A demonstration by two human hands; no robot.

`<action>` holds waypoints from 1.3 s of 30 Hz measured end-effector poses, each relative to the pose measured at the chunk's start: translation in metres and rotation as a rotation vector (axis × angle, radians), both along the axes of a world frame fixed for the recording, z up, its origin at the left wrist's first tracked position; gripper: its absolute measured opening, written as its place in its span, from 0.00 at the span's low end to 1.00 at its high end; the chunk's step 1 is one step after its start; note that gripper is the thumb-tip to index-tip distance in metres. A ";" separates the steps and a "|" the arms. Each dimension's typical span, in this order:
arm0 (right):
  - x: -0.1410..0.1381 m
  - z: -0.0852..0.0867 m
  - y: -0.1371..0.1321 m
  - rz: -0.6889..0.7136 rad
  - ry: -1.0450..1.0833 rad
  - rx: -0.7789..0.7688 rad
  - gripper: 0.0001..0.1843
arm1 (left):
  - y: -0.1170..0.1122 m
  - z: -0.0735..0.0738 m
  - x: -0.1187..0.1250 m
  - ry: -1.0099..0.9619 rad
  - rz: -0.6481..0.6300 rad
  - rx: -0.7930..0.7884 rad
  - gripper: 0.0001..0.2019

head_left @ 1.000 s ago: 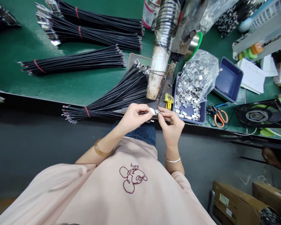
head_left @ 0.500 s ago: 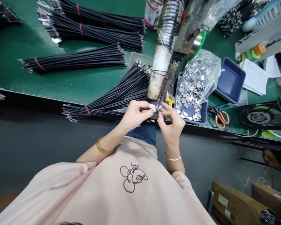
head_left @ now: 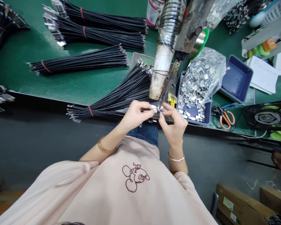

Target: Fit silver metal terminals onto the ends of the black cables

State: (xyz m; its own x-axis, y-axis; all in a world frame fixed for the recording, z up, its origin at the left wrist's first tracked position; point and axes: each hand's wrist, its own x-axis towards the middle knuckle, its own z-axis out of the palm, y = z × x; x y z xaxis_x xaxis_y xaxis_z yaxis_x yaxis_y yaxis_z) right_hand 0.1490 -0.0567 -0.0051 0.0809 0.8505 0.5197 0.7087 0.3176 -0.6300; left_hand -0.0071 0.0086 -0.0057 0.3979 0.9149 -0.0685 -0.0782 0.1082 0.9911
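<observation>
My left hand [head_left: 135, 115] and my right hand [head_left: 174, 126] meet at the near edge of the green bench, both pinched on one small silver metal clip [head_left: 158, 108] held between their fingertips. The clip sits just under the tip of a soldering iron [head_left: 169, 83] that slants down from a wrapped machine head [head_left: 168, 40]. Left of my hands lies a fanned bundle of black wires [head_left: 118, 95] tied with a red band. Right of them stands a blue tray [head_left: 207, 117] heaped with silver clips [head_left: 194, 90] spilling from a clear bag.
Several more banded wire bundles [head_left: 84, 61] lie across the green bench top [head_left: 25, 47]. An empty blue tray [head_left: 236, 78], orange-handled scissors [head_left: 226, 118], a black fan [head_left: 268, 117] and papers sit at the right. Cardboard boxes [head_left: 239, 203] stand on the floor below.
My hands have shifted slightly right and up towards the iron's tip, still pinching the clip. The view has drifted a little.
</observation>
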 end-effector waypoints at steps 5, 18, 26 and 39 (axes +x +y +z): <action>-0.001 0.002 0.000 0.006 0.013 0.009 0.04 | 0.000 -0.001 0.001 0.016 0.018 0.047 0.07; 0.008 0.008 -0.005 -0.067 0.217 -0.316 0.07 | -0.018 -0.002 -0.005 0.287 -0.104 0.768 0.10; 0.007 0.005 -0.011 0.110 0.380 -0.298 0.06 | -0.010 0.007 -0.018 0.021 -0.259 0.129 0.11; 0.001 -0.002 -0.019 -0.115 0.104 -0.017 0.01 | -0.020 0.000 -0.005 -0.024 -0.129 0.042 0.09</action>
State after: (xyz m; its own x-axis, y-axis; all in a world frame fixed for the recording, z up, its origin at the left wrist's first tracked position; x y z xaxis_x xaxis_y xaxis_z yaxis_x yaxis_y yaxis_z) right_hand 0.1505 -0.0759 -0.0067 0.2304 0.8411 0.4893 0.6706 0.2271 -0.7062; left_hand -0.0116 -0.0112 -0.0058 0.5136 0.8578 -0.0201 -0.0903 0.0774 0.9929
